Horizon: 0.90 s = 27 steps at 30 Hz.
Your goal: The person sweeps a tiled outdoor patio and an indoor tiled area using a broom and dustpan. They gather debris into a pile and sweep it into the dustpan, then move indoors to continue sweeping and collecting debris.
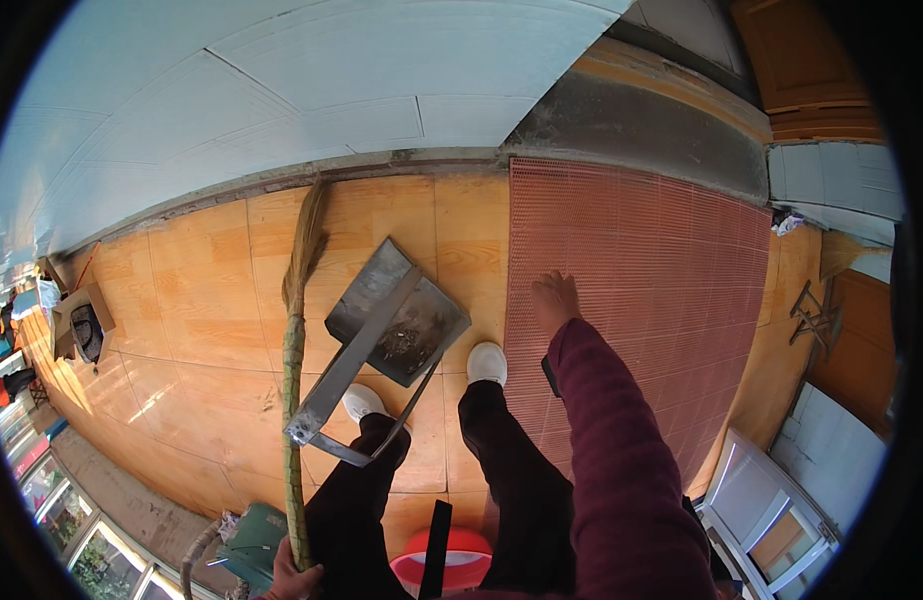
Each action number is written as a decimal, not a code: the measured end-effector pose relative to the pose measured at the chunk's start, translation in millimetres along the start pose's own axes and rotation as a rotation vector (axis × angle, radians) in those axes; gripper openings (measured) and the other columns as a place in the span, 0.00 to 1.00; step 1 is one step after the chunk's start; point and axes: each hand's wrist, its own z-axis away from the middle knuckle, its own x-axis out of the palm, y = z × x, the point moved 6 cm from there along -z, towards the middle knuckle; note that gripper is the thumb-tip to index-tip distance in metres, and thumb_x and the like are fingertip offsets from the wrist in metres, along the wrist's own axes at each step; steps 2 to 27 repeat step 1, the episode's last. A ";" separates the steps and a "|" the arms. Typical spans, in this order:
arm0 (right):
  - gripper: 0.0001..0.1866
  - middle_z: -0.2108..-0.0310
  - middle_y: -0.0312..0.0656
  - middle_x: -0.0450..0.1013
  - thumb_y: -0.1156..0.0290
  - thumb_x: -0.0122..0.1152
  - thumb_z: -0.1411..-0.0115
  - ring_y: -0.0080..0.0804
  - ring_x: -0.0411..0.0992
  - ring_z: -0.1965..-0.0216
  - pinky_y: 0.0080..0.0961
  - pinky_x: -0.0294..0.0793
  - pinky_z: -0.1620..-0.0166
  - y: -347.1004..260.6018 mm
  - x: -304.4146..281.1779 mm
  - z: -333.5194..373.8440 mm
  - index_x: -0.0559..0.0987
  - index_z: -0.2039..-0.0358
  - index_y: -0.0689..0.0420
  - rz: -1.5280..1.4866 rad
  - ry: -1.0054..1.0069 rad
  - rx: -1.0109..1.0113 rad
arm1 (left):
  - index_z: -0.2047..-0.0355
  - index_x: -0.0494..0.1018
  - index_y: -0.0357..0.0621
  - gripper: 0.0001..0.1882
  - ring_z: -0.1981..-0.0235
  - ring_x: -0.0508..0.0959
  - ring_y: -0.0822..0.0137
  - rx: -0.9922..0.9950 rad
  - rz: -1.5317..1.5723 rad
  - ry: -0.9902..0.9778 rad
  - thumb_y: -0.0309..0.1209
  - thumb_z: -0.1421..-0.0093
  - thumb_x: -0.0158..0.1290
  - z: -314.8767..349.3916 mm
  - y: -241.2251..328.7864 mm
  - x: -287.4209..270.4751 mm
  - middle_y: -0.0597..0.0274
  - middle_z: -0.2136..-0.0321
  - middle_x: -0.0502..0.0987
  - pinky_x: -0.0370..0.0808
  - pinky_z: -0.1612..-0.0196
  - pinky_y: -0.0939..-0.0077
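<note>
My left hand (pixel 298 575) is closed around the lower-left end of a long straw broom (pixel 294 370), its handle wrapped in pale green. The broom's brown bristles point away from me, toward the wall. To its right, a grey metal dustpan (pixel 414 325) sits on the floor with some dark debris inside. The dustpan's bent metal handle rises toward me, crossing in front of my leg and close to the broom handle. My right hand (pixel 555 300) is stretched forward over the red mat (pixel 647 290), its fingers slightly apart and nothing visible in them.
My white shoes (pixel 487 364) stand beside the dustpan. Behind me are a red basin (pixel 462 557) and a green container (pixel 257 540). A cardboard box (pixel 82 318) stands far left, a folding stool (pixel 815 318) far right. Pale wall panels (pixel 312 85) rise ahead.
</note>
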 end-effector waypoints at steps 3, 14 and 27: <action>0.04 0.63 0.44 0.74 0.72 0.56 0.49 0.38 0.65 0.49 0.43 0.63 0.49 -3.3 2.2 -14.6 0.78 0.73 0.54 0.026 0.026 -0.037 | 0.41 0.56 0.40 0.40 0.46 0.64 0.69 0.027 0.035 -0.018 0.27 0.56 0.58 -3.9 -3.9 -1.7 0.59 0.50 0.66 0.58 0.42 0.71; 0.04 0.63 0.44 0.74 0.72 0.56 0.49 0.38 0.65 0.49 0.43 0.63 0.49 -3.3 2.2 -14.6 0.78 0.73 0.54 0.026 0.026 -0.037 | 0.41 0.56 0.40 0.40 0.46 0.64 0.69 0.027 0.035 -0.018 0.27 0.56 0.58 -3.9 -3.9 -1.7 0.59 0.50 0.66 0.58 0.42 0.71; 0.04 0.63 0.44 0.74 0.72 0.56 0.49 0.38 0.65 0.49 0.43 0.63 0.49 -3.3 2.2 -14.6 0.78 0.73 0.54 0.026 0.026 -0.037 | 0.41 0.56 0.40 0.40 0.46 0.64 0.69 0.027 0.035 -0.018 0.27 0.56 0.58 -3.9 -3.9 -1.7 0.59 0.50 0.66 0.58 0.42 0.71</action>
